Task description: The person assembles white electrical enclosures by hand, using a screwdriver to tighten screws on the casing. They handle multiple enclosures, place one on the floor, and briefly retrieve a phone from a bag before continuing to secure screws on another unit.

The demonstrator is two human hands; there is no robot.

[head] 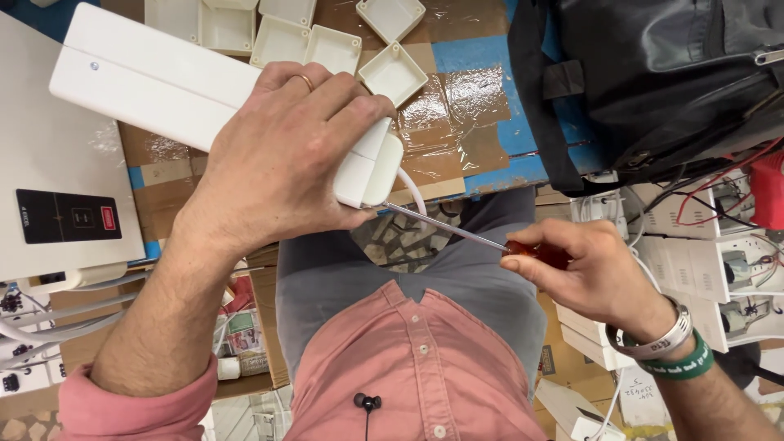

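So the left hand [282, 155] is clamping down over the end of a long white plastic housing [163, 77], pinning it flat against the taped cardboard surface [457, 106] so it isn't sliding around. The end cap is sticking out just past the surface's edge, which is giving the tool room to come in from below. The right hand [592, 273] is wrapped tight around a red-handled screwdriver [457, 230], its tip touching the cap's underside beside a white cable [412, 189]. Small white box lids [392, 73] are sitting just behind, with a black bag [645, 82] off to the side.
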